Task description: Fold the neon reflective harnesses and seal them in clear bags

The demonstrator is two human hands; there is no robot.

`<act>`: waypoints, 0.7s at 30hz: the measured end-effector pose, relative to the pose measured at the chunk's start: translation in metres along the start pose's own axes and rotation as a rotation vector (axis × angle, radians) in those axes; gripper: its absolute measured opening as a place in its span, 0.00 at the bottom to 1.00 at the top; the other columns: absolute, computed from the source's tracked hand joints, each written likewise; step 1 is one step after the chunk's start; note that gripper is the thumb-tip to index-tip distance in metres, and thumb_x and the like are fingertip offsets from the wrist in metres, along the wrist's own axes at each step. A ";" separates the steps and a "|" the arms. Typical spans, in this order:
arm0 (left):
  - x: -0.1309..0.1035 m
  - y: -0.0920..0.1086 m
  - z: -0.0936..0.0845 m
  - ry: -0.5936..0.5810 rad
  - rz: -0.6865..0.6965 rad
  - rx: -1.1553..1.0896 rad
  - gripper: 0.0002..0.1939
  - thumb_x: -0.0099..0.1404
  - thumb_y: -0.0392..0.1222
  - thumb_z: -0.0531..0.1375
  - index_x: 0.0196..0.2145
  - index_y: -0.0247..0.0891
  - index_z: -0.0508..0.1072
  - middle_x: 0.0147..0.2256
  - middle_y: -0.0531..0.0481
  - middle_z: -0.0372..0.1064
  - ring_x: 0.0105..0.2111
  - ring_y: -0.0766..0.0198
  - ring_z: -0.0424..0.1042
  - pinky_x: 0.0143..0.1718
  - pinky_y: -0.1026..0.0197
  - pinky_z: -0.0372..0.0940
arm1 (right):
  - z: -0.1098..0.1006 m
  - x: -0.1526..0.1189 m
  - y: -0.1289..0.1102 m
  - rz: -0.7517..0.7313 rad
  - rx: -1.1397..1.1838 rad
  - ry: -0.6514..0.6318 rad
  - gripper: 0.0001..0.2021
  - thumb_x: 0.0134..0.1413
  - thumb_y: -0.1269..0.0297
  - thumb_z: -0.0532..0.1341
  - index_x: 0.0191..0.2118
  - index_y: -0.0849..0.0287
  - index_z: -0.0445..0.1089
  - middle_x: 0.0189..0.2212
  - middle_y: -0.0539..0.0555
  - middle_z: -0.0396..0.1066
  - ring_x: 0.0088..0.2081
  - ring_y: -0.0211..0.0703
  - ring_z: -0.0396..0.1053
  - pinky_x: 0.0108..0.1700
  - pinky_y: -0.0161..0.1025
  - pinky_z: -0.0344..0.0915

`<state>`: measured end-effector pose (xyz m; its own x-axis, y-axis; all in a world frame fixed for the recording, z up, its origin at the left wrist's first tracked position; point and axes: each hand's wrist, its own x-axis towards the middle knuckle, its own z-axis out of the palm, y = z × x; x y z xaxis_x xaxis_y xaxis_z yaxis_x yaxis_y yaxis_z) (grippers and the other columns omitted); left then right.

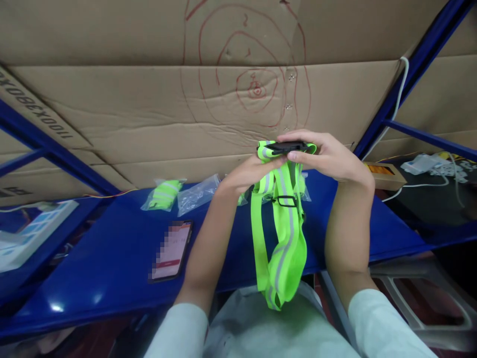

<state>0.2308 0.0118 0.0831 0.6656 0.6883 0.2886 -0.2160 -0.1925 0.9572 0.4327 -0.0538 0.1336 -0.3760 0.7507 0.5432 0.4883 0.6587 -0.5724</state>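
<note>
Both hands hold up a neon-green reflective strap harness (285, 238) with grey stripes, in front of the cardboard wall. My left hand (253, 171) grips the bunched straps from the left. On the right side, my right hand (324, 154) pinches a black buckle (288, 146) between thumb and fingers at the top. The straps hang in loops past the table's front edge toward my lap. A black slider (286, 201) sits on one hanging strap. Part of the left fingers is hidden behind the straps and buckle.
On the blue table (104, 263) lie a phone (173, 248), a bagged green strap bundle (164, 194) and a clear plastic bag (198, 195). Cardboard (149, 99) with red rings stands behind. An open carton (385, 175) is at right, a plastic stool (425, 293) below.
</note>
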 end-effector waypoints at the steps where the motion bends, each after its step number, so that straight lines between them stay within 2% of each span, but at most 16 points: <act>1: -0.001 0.001 -0.001 -0.011 -0.016 -0.029 0.26 0.60 0.53 0.73 0.52 0.37 0.79 0.50 0.43 0.79 0.51 0.51 0.77 0.60 0.47 0.67 | 0.001 0.000 -0.002 -0.019 -0.039 0.018 0.18 0.62 0.53 0.67 0.53 0.54 0.78 0.50 0.54 0.78 0.50 0.47 0.74 0.52 0.41 0.70; 4: -0.001 0.001 -0.004 -0.052 -0.037 -0.112 0.28 0.56 0.50 0.76 0.51 0.37 0.78 0.47 0.43 0.79 0.47 0.52 0.79 0.55 0.48 0.70 | 0.010 0.005 -0.002 -0.041 -0.145 0.141 0.15 0.65 0.52 0.63 0.46 0.57 0.80 0.41 0.52 0.80 0.43 0.44 0.76 0.48 0.40 0.69; 8: 0.001 0.001 -0.006 -0.147 -0.042 -0.182 0.28 0.55 0.46 0.76 0.51 0.35 0.78 0.49 0.40 0.79 0.48 0.51 0.79 0.54 0.50 0.71 | 0.023 0.015 0.009 -0.043 -0.296 0.456 0.18 0.66 0.49 0.62 0.38 0.59 0.78 0.29 0.50 0.75 0.35 0.41 0.72 0.39 0.38 0.65; 10: 0.003 -0.002 -0.006 -0.174 -0.041 -0.196 0.27 0.56 0.45 0.76 0.51 0.34 0.78 0.51 0.39 0.78 0.50 0.51 0.79 0.55 0.51 0.70 | 0.026 0.018 0.014 -0.043 -0.368 0.559 0.19 0.65 0.46 0.63 0.35 0.58 0.75 0.25 0.50 0.71 0.32 0.41 0.70 0.36 0.38 0.63; 13: 0.007 -0.007 -0.001 -0.181 -0.040 -0.201 0.25 0.56 0.45 0.76 0.50 0.36 0.79 0.52 0.41 0.77 0.52 0.52 0.77 0.58 0.52 0.68 | 0.026 0.020 0.019 -0.040 -0.468 0.588 0.22 0.62 0.41 0.63 0.31 0.56 0.71 0.23 0.50 0.67 0.29 0.42 0.67 0.35 0.39 0.62; 16: 0.009 -0.011 0.004 -0.178 -0.003 -0.207 0.26 0.56 0.44 0.76 0.52 0.38 0.78 0.54 0.43 0.77 0.55 0.53 0.76 0.60 0.52 0.66 | 0.026 0.019 0.023 -0.054 -0.556 0.619 0.23 0.62 0.38 0.62 0.31 0.55 0.69 0.25 0.50 0.67 0.31 0.43 0.68 0.37 0.40 0.63; 21: 0.006 -0.006 0.006 -0.206 -0.020 -0.199 0.30 0.55 0.51 0.76 0.52 0.37 0.78 0.51 0.42 0.78 0.52 0.51 0.77 0.56 0.51 0.68 | 0.030 0.019 0.025 -0.145 -0.587 0.673 0.25 0.62 0.34 0.59 0.33 0.54 0.68 0.29 0.51 0.68 0.33 0.43 0.68 0.39 0.42 0.65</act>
<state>0.2406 0.0132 0.0789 0.7979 0.5301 0.2870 -0.3235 -0.0251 0.9459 0.4139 -0.0215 0.1108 -0.0154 0.3529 0.9355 0.8643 0.4751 -0.1650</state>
